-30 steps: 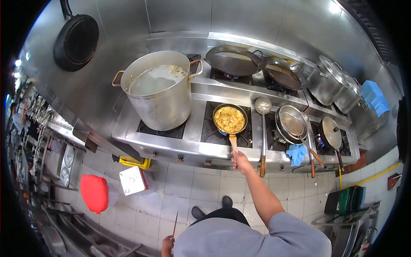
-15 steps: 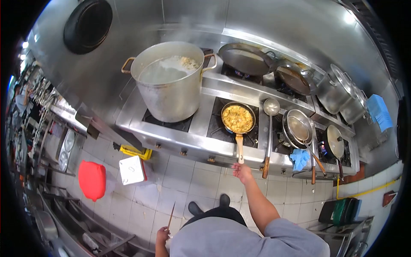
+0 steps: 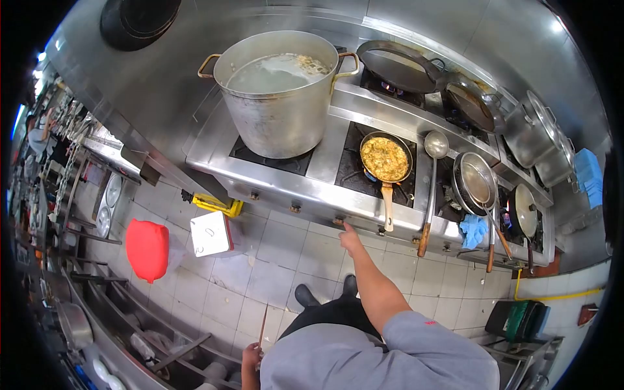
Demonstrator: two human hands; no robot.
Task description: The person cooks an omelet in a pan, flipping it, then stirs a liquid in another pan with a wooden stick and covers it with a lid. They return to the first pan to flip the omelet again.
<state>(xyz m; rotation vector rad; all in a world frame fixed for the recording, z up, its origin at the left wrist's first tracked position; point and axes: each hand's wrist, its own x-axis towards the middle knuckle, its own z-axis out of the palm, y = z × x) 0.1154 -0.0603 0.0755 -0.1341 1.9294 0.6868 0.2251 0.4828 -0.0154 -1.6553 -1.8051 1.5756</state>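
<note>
My right hand [image 3: 350,239] reaches to the stove front, its fingers closed at a control knob [image 3: 338,221]. Just right of it, the pale handle of a small frying pan [image 3: 388,190] points toward me. Chopped yellow-brown food [image 3: 385,159] covers the pan's base over a burner. Low at my side, my left hand [image 3: 251,357] is wrapped round a thin brown stick [image 3: 263,325], which points up. A large, steaming pot [image 3: 276,123] of cloudy liquid stands left of the pan.
A ladle [image 3: 426,201] and strainers [image 3: 478,182] lie right of the pan, near a blue cloth [image 3: 473,232]. Woks [image 3: 400,68] sit on the back burners. On the floor to the left are a red stool [image 3: 147,250] and a white-topped box [image 3: 211,234].
My right hand has left the end of the pan handle and moved left to the knob. The view has shifted; my left hand still holds the stick low.
</note>
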